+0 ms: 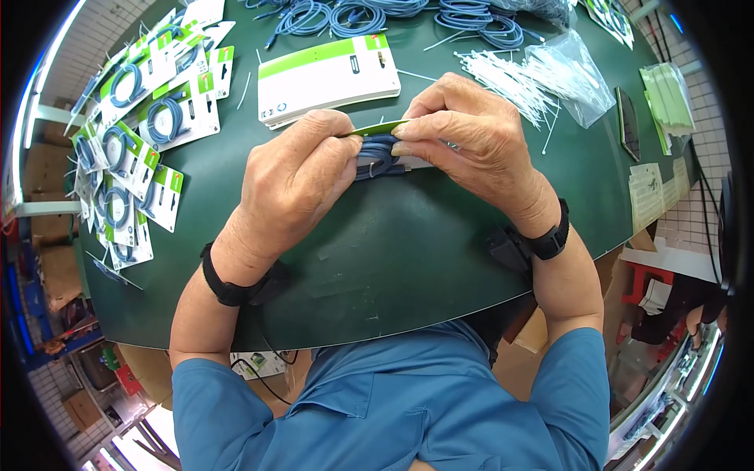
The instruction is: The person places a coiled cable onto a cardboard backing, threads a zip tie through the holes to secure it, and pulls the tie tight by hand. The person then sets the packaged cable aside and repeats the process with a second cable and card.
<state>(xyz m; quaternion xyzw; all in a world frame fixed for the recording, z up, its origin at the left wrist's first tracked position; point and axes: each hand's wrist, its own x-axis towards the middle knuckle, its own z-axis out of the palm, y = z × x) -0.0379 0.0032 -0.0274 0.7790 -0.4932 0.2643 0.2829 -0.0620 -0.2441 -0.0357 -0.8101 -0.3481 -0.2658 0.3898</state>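
Over the near middle of the table, both my hands grip a green and white packaging card (pixel 380 127) with a coiled blue cable (pixel 377 157) against it. My left hand (pixel 297 173) is closed at the card's left side, its fingers curled round the edge. On the other side my right hand (pixel 475 137) pinches the card's upper edge between thumb and fingers. The card is tilted, so most of its face is hidden. Just beyond my hands lies a stack of flat packaging cards (pixel 330 82).
Carded blue cables (pixel 163 119) pile up at the left. Loose coiled cables (pixel 357 17) lie along the far edge. White cable ties (pixel 510 82) spill beside a clear plastic bag (pixel 572 78). A phone (pixel 627 124) and a bagged green packet (pixel 667 98) are at the right.
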